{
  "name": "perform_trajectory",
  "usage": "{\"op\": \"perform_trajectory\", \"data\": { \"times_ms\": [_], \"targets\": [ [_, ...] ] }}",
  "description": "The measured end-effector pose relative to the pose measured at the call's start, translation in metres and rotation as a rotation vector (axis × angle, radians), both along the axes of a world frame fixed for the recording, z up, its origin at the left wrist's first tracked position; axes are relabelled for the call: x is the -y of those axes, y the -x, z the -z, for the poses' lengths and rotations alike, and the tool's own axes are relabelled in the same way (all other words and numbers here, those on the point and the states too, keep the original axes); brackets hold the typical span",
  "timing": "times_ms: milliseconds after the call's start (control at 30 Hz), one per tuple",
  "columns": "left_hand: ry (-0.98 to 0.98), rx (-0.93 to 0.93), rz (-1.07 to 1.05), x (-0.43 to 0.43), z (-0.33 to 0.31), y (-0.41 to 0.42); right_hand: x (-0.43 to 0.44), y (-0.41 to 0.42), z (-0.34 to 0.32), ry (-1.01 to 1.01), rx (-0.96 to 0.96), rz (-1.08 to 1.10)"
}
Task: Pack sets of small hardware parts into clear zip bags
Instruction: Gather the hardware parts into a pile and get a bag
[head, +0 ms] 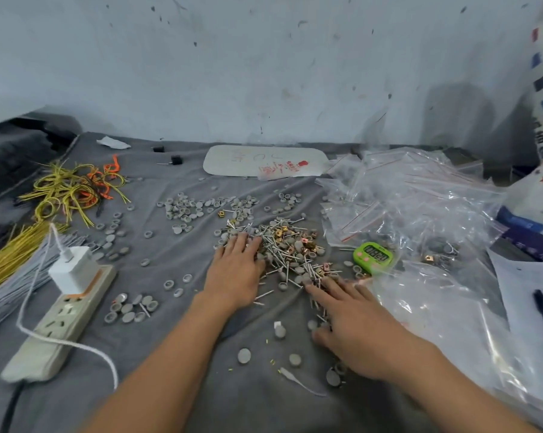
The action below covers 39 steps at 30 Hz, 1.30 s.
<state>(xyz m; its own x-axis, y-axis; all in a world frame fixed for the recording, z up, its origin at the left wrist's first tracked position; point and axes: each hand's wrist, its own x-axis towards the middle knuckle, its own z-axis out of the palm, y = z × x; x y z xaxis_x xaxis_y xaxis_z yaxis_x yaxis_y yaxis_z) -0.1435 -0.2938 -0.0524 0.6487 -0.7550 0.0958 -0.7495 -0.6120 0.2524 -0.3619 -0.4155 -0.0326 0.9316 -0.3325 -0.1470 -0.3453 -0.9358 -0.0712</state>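
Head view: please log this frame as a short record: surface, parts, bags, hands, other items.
surface: grey cloth
parts: mixed pile of metal pins and brass clips, centre; grey caps scattered around
bags: clear zip bags heaped at right
left hand: flat on pile's left edge
right hand: fingers straight, on pile's near edge
other: green timer, power strip

Matt grey cloth (176, 385), shiny metal screws (282, 254) (glossy plastic bags (420, 189)).

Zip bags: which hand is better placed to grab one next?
Probably right: the right hand lies next to the zip bags on its side, while the left hand sits left of the screw pile.
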Motion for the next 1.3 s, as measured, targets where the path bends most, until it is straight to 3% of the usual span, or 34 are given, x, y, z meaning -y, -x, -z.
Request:
{"op": "perform_trajectory", "data": {
  "times_ms": [167,233,367,433,667,833,933,1000,1067,1167,1300],
  "targets": [
    [0.131,-0.066,-0.011,-0.003,-0.015,0.018,0.034,-0.031,-0.001,0.084,0.036,-0.001],
    [0.210,-0.080,0.091,-0.012,-0.021,0.049,0.042,-0.051,-0.005,0.100,0.021,-0.034],
    [0.019,-0.145,0.444,-0.024,-0.010,0.123,0.048,-0.062,-0.017,-0.073,0.162,0.001],
    [-0.034,-0.085,0.495,-0.025,0.000,0.132,0.047,-0.045,-0.026,-0.175,0.265,0.056],
    [0.188,0.119,0.361,0.009,0.006,0.085,0.002,0.031,-0.037,-0.203,0.179,0.070],
    [0.290,0.118,0.141,0.014,-0.010,0.049,-0.011,0.011,-0.026,-0.097,0.069,0.051],
    [0.363,0.053,-0.008,-0.009,-0.017,0.042,0.003,-0.018,-0.024,-0.118,0.140,0.141],
    [0.404,-0.050,0.015,-0.027,-0.016,0.055,0.008,-0.037,-0.025,-0.179,0.240,0.207],
    [0.339,-0.131,0.109,-0.042,-0.009,0.071,0.009,-0.048,-0.026,-0.251,0.325,0.224],
    [0.189,-0.027,0.215,-0.050,0.003,0.074,0.013,-0.038,-0.033,-0.303,0.369,0.236],
    [0.213,0.037,0.005,-0.039,-0.001,0.043,0.023,0.018,-0.049,-0.105,0.402,0.250]
  ]
}}
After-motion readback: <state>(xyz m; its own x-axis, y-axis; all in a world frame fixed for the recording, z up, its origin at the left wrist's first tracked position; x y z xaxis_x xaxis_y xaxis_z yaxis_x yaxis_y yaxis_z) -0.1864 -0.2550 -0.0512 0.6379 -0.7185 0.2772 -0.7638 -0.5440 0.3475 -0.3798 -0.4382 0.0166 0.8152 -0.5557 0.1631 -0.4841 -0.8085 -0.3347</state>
